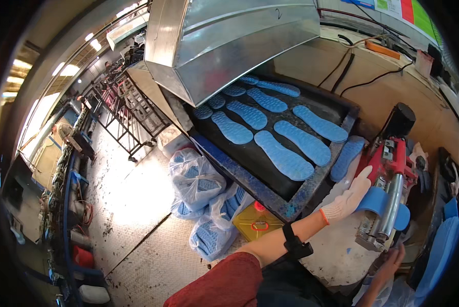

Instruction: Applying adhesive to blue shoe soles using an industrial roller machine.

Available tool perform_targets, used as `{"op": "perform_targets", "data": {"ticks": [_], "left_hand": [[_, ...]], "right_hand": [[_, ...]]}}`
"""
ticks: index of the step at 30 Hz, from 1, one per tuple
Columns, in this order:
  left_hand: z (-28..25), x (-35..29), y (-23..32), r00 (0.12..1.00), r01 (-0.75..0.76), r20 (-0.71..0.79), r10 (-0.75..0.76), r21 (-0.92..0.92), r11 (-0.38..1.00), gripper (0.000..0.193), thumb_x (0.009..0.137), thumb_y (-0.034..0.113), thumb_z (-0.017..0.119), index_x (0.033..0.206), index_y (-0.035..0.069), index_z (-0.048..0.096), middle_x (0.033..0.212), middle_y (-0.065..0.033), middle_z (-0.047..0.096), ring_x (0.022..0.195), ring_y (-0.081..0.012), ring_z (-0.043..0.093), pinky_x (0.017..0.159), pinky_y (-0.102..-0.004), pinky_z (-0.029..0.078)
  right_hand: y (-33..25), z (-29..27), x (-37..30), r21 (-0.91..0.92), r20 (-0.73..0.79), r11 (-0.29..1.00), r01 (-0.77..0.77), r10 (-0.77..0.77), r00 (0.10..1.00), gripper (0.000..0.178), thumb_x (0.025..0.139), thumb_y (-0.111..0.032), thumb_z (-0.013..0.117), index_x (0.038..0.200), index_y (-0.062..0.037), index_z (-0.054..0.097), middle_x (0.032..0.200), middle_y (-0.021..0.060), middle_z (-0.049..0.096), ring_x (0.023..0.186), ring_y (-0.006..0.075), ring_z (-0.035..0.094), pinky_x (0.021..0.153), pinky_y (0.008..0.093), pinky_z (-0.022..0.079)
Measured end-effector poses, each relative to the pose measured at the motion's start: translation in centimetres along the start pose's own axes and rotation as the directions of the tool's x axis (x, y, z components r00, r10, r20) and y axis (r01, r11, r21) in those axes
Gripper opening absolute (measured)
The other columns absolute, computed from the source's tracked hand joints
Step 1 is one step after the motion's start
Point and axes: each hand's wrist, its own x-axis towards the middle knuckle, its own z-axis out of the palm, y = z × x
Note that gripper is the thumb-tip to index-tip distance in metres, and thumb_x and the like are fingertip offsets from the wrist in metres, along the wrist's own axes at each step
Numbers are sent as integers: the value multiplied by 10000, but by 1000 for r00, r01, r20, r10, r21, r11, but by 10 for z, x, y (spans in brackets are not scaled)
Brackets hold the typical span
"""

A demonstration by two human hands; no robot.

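Observation:
A blue insole [375,200] passes under the metal roller [394,197] of a small red machine [391,156]. My left hand [343,199], in a white knit glove, is at the insole's left end with its fingers stretched out toward the machine. Low at the right is my bare right hand [389,266], its fingers extended just below the machine's base; part of it is hard to make out. Another blue insole [347,158] lies between the machine and a dark tray [349,123]. Several patterned blue insoles [283,155] are spread out in that tray.
A sheet-metal hood [234,46] overhangs the tray's far side. Clear bags of blue soles [196,176] and a yellow can [255,222] sit on the floor beside it. Blue soles [439,256] stand at the far right. Metal racks [130,110] and a person [71,138] are farther left.

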Motion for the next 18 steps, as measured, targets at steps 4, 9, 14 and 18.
{"op": "perform_targets", "data": {"ticks": [4, 9, 14, 18], "left_hand": [[-2, -29, -23, 987, 120, 132, -89, -248, 961, 535, 1051, 356, 313, 1507, 87, 238, 1423, -84, 433, 1286, -208, 433, 1104, -319, 295], [-4, -91, 20, 876, 432, 176, -450, -702, 566, 491, 1044, 397, 358, 1408, 72, 418, 1304, -72, 529, 1192, -184, 505, 1053, -341, 376], [-52, -60, 76, 805, 350, 115, -582, -884, 309, 418, 1038, 395, 384, 1244, 65, 538, 1134, -42, 605, 1026, -147, 576, 942, -333, 463], [-111, 66, 45, 957, 34, -177, -229, -716, 697, 360, 974, 176, 505, 1261, -38, 469, 1087, -135, 641, 1021, -216, 609, 920, -327, 476]], "right_hand": [[64, 39, -33, -356, 306, 932, 61, 55, 950, 348, 993, -166, 437, 1275, 19, 524, 1079, 139, 611, 962, 259, 578, 858, 364, 444], [63, 61, -63, -483, 402, 820, 306, -103, 910, 349, 963, -164, 459, 1258, 5, 536, 1052, 140, 617, 948, 269, 586, 842, 378, 453], [47, 68, -63, -522, 412, 792, 315, -89, 907, 351, 932, -161, 480, 1241, -10, 549, 1026, 141, 623, 933, 278, 595, 826, 393, 462], [47, 66, -65, -540, 415, 782, 311, -74, 907, 354, 908, -159, 497, 1227, -21, 558, 1005, 141, 629, 921, 286, 602, 813, 404, 469]]}}
